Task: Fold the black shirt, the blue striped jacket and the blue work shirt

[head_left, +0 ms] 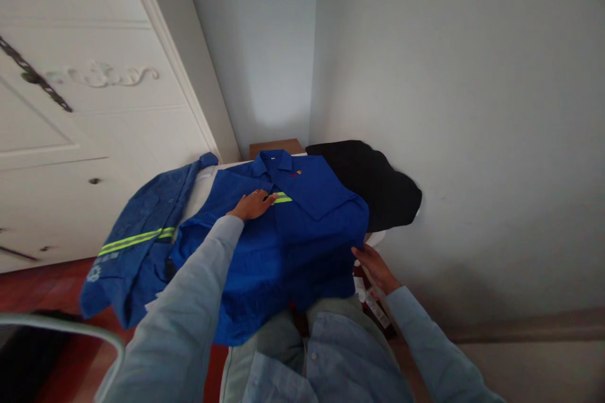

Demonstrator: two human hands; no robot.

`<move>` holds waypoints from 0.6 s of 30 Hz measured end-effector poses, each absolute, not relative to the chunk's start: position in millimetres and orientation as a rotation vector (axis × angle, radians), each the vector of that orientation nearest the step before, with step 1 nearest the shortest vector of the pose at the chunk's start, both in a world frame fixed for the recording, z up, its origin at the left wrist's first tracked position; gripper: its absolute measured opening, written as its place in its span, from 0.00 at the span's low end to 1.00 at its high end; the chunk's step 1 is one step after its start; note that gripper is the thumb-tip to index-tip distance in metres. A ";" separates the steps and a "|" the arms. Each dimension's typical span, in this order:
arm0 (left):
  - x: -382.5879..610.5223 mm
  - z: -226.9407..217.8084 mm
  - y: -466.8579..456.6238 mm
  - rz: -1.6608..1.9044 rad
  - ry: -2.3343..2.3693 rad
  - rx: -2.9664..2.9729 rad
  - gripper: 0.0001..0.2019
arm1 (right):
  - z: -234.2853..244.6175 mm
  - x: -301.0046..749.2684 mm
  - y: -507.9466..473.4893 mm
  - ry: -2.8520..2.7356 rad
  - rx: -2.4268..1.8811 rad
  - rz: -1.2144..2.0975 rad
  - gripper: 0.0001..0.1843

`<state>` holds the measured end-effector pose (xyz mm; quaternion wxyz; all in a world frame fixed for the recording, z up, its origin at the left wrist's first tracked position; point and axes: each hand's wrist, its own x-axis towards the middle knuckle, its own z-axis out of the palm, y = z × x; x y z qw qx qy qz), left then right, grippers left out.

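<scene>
A bright blue work shirt (293, 233) with a yellow reflective stripe lies spread on a narrow board in front of me, collar away from me. My left hand (253, 204) rests flat on its chest, fingers stretched toward the stripe. My right hand (373, 264) sits at the shirt's right lower edge, fingers curled on the fabric. One darker blue sleeve (137, 239) with a reflective band hangs off the left side.
A black garment (378, 186) lies at the far right end against the grey wall. A white cabinet door (85, 119) stands to the left. A small brown wooden top (276, 147) shows behind the collar. Red-brown floor lies below left.
</scene>
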<state>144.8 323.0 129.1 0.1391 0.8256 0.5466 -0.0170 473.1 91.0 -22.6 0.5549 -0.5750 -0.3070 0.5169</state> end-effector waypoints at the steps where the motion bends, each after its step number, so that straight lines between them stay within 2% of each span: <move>1: 154.5 134.7 321.7 -0.019 1.645 2.365 0.39 | -22.7 471.9 90.8 -0.740 -1.351 1.226 0.37; 3: 177.2 141.5 316.6 0.133 1.744 2.400 0.39 | -22.4 471.9 89.7 -0.752 -1.383 1.208 0.36; 6: 210.7 136.3 306.7 0.386 1.616 2.587 0.38 | -20.0 476.5 84.9 -0.790 -1.437 1.181 0.35; 13: 230.9 93.4 306.8 0.201 1.573 2.625 0.43 | -10.9 503.2 64.5 -0.933 -1.528 1.099 0.35; 18: 226.3 88.9 310.1 0.225 1.568 2.647 0.43 | -8.7 518.9 50.6 -0.908 -1.620 1.047 0.34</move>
